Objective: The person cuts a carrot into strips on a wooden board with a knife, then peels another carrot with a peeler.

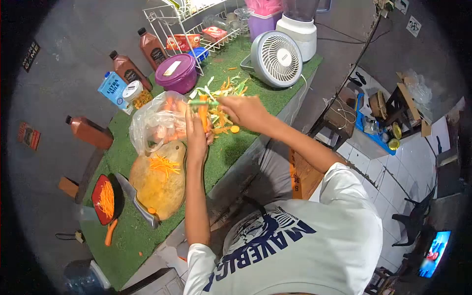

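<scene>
My left hand (197, 132) is closed around a carrot (203, 112) that stands roughly upright. My right hand (242, 111) grips a green peeler (205, 103), which lies across the carrot's upper part. Peelings (227, 88), orange and pale green, are heaped just beyond my hands. Close to my left hand sits a clear plastic bag (147, 123) with orange pieces inside. Nearer to me is a wooden cutting board (157, 191) bearing carrot strips (164, 165). A knife (135, 199) rests along the board's left edge. Further left, a red dish (95, 199) holds more shredded carrot (105, 199).
Behind the bag stand a purple lidded tub (176, 73), a jar (137, 94), a milk carton (114, 91) and several brown bottles (130, 71). A fan (278, 59), a blender (297, 34) and a wire rack (169, 24) line the green-covered table's (132, 250) far end.
</scene>
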Motion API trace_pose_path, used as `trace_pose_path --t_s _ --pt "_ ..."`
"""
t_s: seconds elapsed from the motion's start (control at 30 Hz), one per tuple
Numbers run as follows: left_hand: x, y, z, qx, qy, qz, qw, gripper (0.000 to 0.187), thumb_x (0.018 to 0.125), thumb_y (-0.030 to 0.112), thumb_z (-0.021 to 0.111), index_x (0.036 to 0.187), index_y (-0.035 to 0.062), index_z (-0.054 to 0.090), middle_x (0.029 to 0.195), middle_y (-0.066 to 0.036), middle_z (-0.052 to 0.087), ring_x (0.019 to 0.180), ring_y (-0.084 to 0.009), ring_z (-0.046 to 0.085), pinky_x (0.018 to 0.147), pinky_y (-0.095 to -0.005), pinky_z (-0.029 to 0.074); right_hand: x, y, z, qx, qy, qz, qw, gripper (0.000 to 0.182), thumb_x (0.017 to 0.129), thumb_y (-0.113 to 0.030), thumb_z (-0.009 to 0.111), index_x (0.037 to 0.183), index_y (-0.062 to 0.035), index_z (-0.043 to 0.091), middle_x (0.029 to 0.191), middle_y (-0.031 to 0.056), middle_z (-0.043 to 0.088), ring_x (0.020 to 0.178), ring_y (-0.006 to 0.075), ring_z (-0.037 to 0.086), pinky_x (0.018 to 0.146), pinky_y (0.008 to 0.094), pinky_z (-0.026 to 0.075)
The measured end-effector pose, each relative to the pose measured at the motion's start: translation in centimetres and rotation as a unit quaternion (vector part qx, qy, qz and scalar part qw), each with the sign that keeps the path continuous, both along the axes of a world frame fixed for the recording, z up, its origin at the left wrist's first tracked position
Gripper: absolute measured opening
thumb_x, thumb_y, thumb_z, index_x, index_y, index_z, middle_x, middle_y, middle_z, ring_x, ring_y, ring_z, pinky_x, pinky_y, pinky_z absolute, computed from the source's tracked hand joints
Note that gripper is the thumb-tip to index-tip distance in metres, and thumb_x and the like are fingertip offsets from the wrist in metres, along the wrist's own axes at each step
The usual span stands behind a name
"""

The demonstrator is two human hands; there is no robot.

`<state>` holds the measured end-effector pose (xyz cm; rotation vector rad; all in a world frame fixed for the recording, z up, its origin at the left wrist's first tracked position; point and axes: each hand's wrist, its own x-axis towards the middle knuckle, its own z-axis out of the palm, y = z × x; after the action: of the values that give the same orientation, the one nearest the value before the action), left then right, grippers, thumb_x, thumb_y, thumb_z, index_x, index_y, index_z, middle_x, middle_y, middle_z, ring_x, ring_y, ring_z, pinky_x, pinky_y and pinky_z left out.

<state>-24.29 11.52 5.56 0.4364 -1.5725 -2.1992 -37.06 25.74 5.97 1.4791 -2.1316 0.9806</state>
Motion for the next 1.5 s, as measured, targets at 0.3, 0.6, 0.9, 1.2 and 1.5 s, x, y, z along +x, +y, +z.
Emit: trace_pose_path --t_s 0.3,0.6,0.9,1.2,1.5 --pt "-0.1 -2.6 -1.3 0.211 0.089 -0.040 0.973 0.030 0.110 0.033 0.041 0.124 0.0073 0.045 0.064 0.002 0.040 0.047 -0.0032 0.034 0.038 -0.0185 0.024 -1.2 1.3 1.7 -0.061 -0.050 -0.039 0.996 0.028 0.100 -0.030 0.057 0.117 -0.0094 0.065 0.100 0.0152 0.072 0.088 0.0358 0.070 0.071 0.0473 0.055" --pt "0.4 -1.8 0.2 0.264 0.078 -0.130 0.953 0.024 0.107 0.030 0.051 0.111 0.0067 0.051 0.072 -0.001 0.047 0.047 -0.0047 0.036 0.035 -0.0156 0.029 -0.3 1.8 2.2 -0.058 -0.071 -0.014 0.996 0.029 0.099 -0.029 0.059 0.118 -0.0083 0.067 0.104 0.0149 0.073 0.090 0.0349 0.071 0.074 0.0454 0.056" --pt "0.3 -1.0 -0.2 0.130 0.053 -0.073 0.987 0.030 0.109 0.036 0.046 0.111 0.0060 0.050 0.073 0.002 0.045 0.050 -0.0021 0.036 0.038 -0.0159 0.027 0.4 1.8 2.2 -0.018 -0.023 0.016 0.999 0.028 0.098 -0.026 0.061 0.119 -0.0083 0.066 0.098 0.0154 0.072 0.083 0.0352 0.070 0.069 0.0448 0.055" --pt "0.6 -0.8 -0.3 0.077 0.031 -0.074 0.994 0.032 0.109 0.039 0.046 0.104 0.0076 0.050 0.068 0.004 0.041 0.049 -0.0009 0.032 0.039 -0.0171 0.024 -3.2 1.3 2.0 -0.018 0.035 -0.036 0.999 0.027 0.098 -0.030 0.060 0.117 -0.0108 0.064 0.096 0.0117 0.072 0.079 0.0322 0.071 0.063 0.0445 0.055" --pt "0.1 -0.5 -0.1 -0.004 0.005 -0.033 0.999 0.033 0.109 0.038 0.046 0.094 0.0085 0.051 0.067 0.004 0.043 0.050 -0.0024 0.033 0.041 -0.0199 0.026 -0.2 1.3 1.9 -0.023 0.029 0.044 0.998 0.027 0.097 -0.030 0.061 0.116 -0.0117 0.065 0.089 0.0090 0.070 0.078 0.0308 0.070 0.061 0.0429 0.055"
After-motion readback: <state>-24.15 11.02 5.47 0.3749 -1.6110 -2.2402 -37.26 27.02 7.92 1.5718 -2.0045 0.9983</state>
